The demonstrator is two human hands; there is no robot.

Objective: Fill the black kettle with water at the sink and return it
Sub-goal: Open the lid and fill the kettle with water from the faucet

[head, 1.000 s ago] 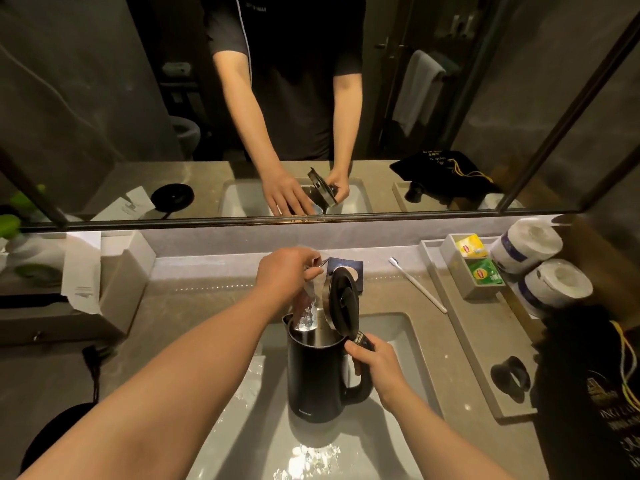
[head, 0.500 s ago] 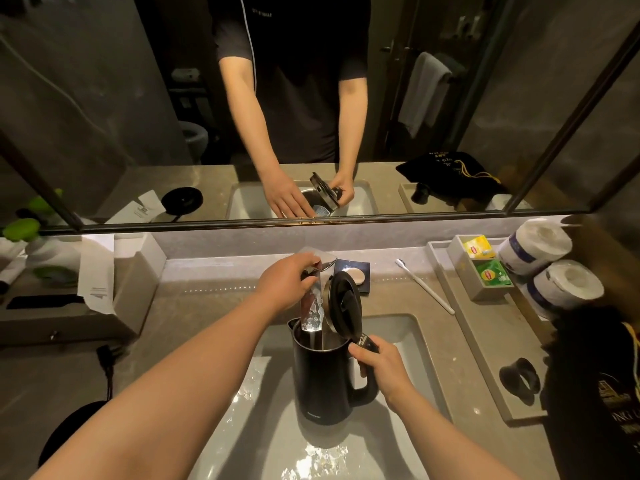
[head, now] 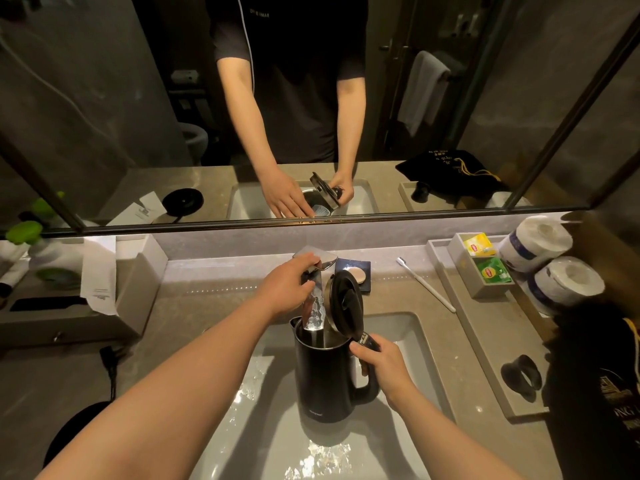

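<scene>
Black kettle handle gripped by right hand, left hand on faucet

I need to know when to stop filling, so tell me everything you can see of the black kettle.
The black kettle is a tall matt cylinder, upright in the sink basin. Its hinged lid stands open, showing a shiny metal inside. A sheet of water falls from the tap into its mouth. The right hand grips the handle, thumb near the lid button. The left hand is on the tap, not the kettle. The water level inside cannot be seen.
</scene>
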